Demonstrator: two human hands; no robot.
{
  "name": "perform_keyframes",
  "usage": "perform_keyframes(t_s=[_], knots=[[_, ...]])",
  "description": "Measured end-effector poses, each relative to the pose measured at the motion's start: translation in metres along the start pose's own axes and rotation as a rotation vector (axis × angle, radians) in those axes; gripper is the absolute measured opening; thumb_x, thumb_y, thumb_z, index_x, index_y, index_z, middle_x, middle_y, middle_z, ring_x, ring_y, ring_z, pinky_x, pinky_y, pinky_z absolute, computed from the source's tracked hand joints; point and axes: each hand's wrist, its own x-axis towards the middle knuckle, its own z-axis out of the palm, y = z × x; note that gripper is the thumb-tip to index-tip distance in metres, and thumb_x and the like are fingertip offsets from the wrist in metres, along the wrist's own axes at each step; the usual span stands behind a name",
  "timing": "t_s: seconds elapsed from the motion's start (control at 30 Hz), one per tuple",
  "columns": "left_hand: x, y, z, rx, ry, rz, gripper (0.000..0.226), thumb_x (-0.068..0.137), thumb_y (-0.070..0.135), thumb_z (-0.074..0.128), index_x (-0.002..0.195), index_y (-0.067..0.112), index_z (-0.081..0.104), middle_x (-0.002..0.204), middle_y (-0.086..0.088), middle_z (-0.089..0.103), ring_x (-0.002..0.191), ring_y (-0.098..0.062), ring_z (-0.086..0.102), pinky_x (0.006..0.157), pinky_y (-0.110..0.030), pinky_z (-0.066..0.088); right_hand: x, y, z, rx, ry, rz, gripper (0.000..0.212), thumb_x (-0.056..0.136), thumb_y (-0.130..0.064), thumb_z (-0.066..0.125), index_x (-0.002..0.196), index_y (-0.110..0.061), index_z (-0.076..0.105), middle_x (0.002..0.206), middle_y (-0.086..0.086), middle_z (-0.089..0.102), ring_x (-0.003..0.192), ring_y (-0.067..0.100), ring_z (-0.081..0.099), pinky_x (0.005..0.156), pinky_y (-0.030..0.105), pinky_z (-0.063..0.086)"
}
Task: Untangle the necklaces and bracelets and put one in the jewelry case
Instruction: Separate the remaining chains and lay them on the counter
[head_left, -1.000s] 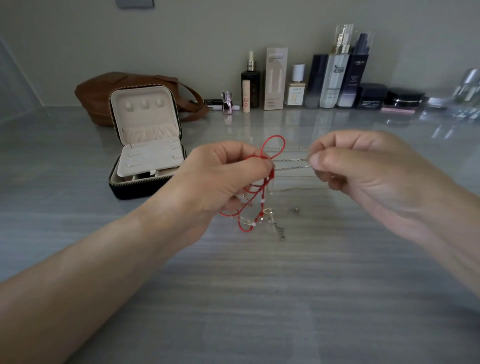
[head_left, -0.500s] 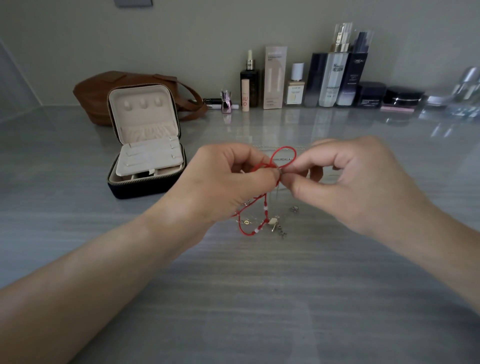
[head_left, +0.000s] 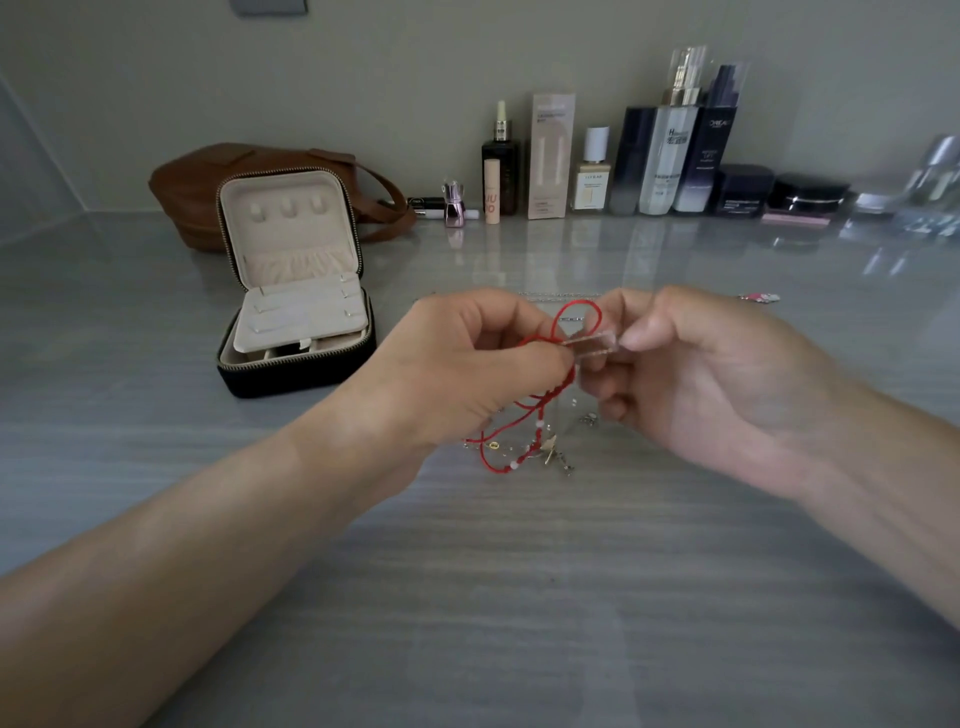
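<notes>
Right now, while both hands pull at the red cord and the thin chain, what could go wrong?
The thin chain is stretched between the left hand and the right hand; a harder pull may tighten the tangle or snap it. The small charms hang among loops of the red cord below the hands, so they may snag.
</notes>
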Motion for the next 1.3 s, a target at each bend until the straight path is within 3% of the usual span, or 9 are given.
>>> perform_keyframes(t_s=[0.13,0.3,0.53,0.7,0.87,1.0,1.07,1.2,1.3], knots=[[-0.002,0.001,0.002,-0.015,-0.035,-0.021,0.016,0.079,0.005,0.065,0.068,0.017,0.064,0.057,0.011,0.06,0.043,0.003,0.046,0.042,-0.01,0.034,0.0,0.001,-0.001,0.12,-0.114,0.001,0.013,0.037,-0.02,0.049,0.05,-0.017,0.048,0.06,0.0,0.043,0.056,0.013,0.038,0.058,0.031,0.027],[-0.001,0.001,0.0,-0.007,-0.028,-0.049,0.027,0.075,0.014,0.068,0.053,0.029,0.064,0.053,0.014,0.056,0.045,0.001,0.044,0.045,-0.017,0.032,0.003,0.008,-0.007,0.256,-0.165,-0.01,0.038,0.036,-0.026,0.075,0.065,-0.016,0.054,0.063,-0.003,0.051,0.055,0.011,0.045,0.051,0.023,0.037],[-0.001,0.0,-0.002,0.0,-0.05,-0.057,0.019,0.071,0.016,0.076,0.06,0.021,0.062,0.052,0.012,0.051,0.047,-0.002,0.04,0.045,-0.019,0.032,0.002,0.005,-0.011,0.435,-0.176,-0.016,0.018,0.05,-0.012,0.068,0.063,-0.017,0.057,0.06,-0.002,0.052,0.043,0.006,0.043,0.043,0.018,0.031],[0.001,0.0,-0.003,-0.005,-0.015,-0.064,0.02,0.073,0.015,0.07,0.055,0.023,0.067,0.052,0.012,0.055,0.046,-0.002,0.041,0.048,-0.021,0.03,0.0,-0.001,-0.012,0.413,-0.094,-0.025,0.025,0.05,-0.011,0.064,0.072,-0.018,0.056,0.057,-0.002,0.051,0.041,0.007,0.037,0.042,0.016,0.028],[0.0,0.002,-0.003,0.007,-0.016,-0.016,0.016,0.077,0.011,0.068,0.063,0.017,0.063,0.051,0.011,0.056,0.042,0.001,0.041,0.042,-0.013,0.031,-0.002,-0.006,-0.009,0.391,0.017,-0.062,0.026,0.049,-0.011,0.064,0.071,-0.019,0.054,0.057,-0.002,0.053,0.039,0.006,0.035,0.04,0.016,0.025],[-0.001,0.002,-0.004,-0.047,-0.009,0.006,0.016,0.08,0.004,0.065,0.069,0.016,0.063,0.05,0.01,0.058,0.037,0.002,0.043,0.039,-0.009,0.031,0.0,-0.005,-0.008,0.251,0.077,-0.041,0.026,0.058,0.001,0.067,0.07,-0.018,0.053,0.056,-0.001,0.053,0.039,0.006,0.034,0.039,0.016,0.023],[-0.001,0.001,-0.004,-0.077,-0.011,-0.013,0.015,0.08,0.006,0.065,0.072,0.018,0.063,0.047,0.01,0.053,0.034,0.001,0.037,0.036,-0.011,0.027,0.001,-0.004,-0.008,0.239,0.097,-0.042,0.022,0.062,-0.001,0.065,0.07,-0.018,0.054,0.056,0.0,0.053,0.038,0.006,0.035,0.04,0.016,0.023],[0.003,-0.002,-0.007,-0.132,0.002,-0.054,0.017,0.078,0.011,0.067,0.064,0.02,0.064,0.05,0.01,0.048,0.042,-0.005,0.026,0.041,-0.015,0.017,0.0,-0.007,-0.013,0.331,0.087,-0.066,0.027,0.055,-0.003,0.069,0.069,-0.018,0.053,0.053,-0.005,0.048,0.038,0.005,0.034,0.038,0.014,0.025],[0.005,-0.005,-0.01,-0.177,0.053,-0.073,0.019,0.079,0.01,0.066,0.063,0.019,0.063,0.055,0.007,0.051,0.045,-0.006,0.032,0.044,-0.019,0.018,-0.003,-0.012,-0.018,0.148,0.128,-0.048,0.019,0.06,-0.008,0.071,0.071,-0.013,0.057,0.05,-0.004,0.047,0.039,0.005,0.036,0.037,0.015,0.027]])
